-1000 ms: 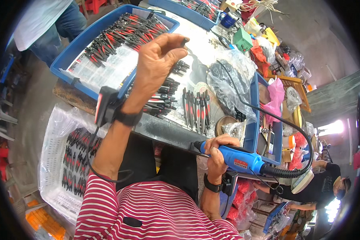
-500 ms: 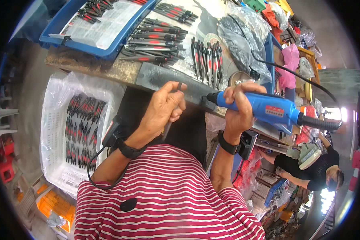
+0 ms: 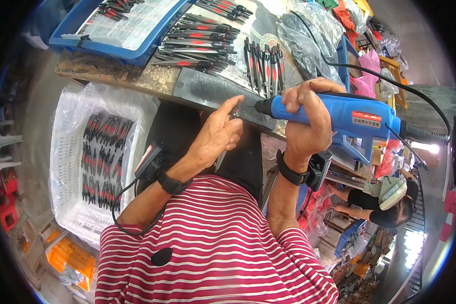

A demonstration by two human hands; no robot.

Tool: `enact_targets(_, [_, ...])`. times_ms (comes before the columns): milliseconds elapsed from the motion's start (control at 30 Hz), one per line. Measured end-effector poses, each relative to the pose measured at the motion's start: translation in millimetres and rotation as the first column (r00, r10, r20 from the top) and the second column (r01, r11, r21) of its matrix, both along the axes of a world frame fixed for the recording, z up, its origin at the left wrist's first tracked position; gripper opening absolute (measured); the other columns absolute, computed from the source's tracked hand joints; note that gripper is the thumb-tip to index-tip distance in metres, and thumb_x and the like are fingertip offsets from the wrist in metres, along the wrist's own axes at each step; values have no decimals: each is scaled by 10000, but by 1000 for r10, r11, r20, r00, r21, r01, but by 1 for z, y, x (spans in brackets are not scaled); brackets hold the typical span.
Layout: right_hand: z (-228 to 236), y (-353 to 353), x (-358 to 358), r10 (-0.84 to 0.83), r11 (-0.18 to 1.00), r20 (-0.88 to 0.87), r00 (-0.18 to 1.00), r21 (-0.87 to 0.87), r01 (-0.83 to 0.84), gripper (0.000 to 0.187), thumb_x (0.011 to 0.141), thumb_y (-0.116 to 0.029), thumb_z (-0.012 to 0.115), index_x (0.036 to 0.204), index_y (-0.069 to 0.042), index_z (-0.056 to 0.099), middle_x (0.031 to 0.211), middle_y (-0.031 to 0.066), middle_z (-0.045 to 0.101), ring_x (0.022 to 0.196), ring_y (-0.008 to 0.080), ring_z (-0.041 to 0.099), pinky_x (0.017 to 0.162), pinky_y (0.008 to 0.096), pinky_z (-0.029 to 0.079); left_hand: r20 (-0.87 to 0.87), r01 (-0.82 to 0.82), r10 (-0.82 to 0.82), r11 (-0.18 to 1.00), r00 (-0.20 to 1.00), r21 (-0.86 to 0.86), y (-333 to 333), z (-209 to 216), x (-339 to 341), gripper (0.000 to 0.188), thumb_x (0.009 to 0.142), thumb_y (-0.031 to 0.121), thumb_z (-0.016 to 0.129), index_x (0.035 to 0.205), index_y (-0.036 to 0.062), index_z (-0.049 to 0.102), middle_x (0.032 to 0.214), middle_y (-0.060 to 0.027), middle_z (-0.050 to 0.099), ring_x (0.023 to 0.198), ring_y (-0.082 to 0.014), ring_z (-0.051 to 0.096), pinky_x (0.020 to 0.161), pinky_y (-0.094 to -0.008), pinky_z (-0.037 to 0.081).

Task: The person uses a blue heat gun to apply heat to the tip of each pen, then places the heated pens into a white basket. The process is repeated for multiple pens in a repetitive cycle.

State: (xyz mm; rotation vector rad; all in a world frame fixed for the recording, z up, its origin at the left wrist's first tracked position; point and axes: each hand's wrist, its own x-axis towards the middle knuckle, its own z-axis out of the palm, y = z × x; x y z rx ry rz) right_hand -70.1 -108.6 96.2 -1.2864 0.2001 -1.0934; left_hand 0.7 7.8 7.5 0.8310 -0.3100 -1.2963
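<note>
My right hand (image 3: 309,109) is wrapped round a blue electric screwdriver (image 3: 354,115), held level over the table's edge. Its black nose and thin bit point left, close to my left fingertips. My left hand (image 3: 215,134) is closed on a drawing compass (image 3: 220,160), mostly hidden by the palm; a grey leg shows below the fingers. The index finger and thumb sit around its top end, facing the bit. Beyond my hands, a row of black and red compasses (image 3: 264,66) lies on the table, with a larger stack (image 3: 200,43) to its left.
A dark metal plate (image 3: 197,91) covers the table's front edge. A blue tray (image 3: 142,53) with compasses stands far left. Below it, a lined white basket (image 3: 66,152) holds several rows of compasses. The screwdriver's black cable (image 3: 415,93) arcs right. Another person (image 3: 390,210) works at the right.
The screwdriver has swung slightly up and tilted, its nose shifting left toward my left hand. My left hand has moved a little right, index finger now extended. The other person has bent lower.
</note>
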Motion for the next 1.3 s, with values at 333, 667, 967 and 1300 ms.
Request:
enact_targets(333, [1,5,4,8,998,-40,999,-63,-10,225,790,-32,539,1003,20,487,714,119,509,571,196,500,609,366,418,79,-82,78,995,994,54,-2,-8,-4,517,887,44,442,1371,54,263,723,-90,532,529,-89,431,441,-222,353])
enact_targets(667, [1,6,10,-42,999,-78,996,-22,40,166,744,22,578,891,67,518,636,90,570,565,152,578,579,293,493,128,-179,160,972,979,151,-9,-7,-4,330,889,46,446,1197,70,328,679,-74,519,459,-50,360,372,-180,257])
enact_targets(967, [0,8,11,-38,994,-169,985,-112,19,207,773,-7,532,975,22,497,688,126,512,554,199,499,585,366,428,175,-188,159,968,972,164,-10,-6,-5,287,872,37,433,1143,58,341,662,-54,509,478,-45,389,372,-181,280])
enact_targets(1300, [-2,9,15,-5,1000,-131,991,-31,1,199,751,-3,555,941,41,514,669,111,532,543,175,515,580,333,453,197,-194,159,966,967,171,-10,-8,-6,294,883,46,469,1148,71,345,663,-48,499,473,-34,362,371,-168,252])
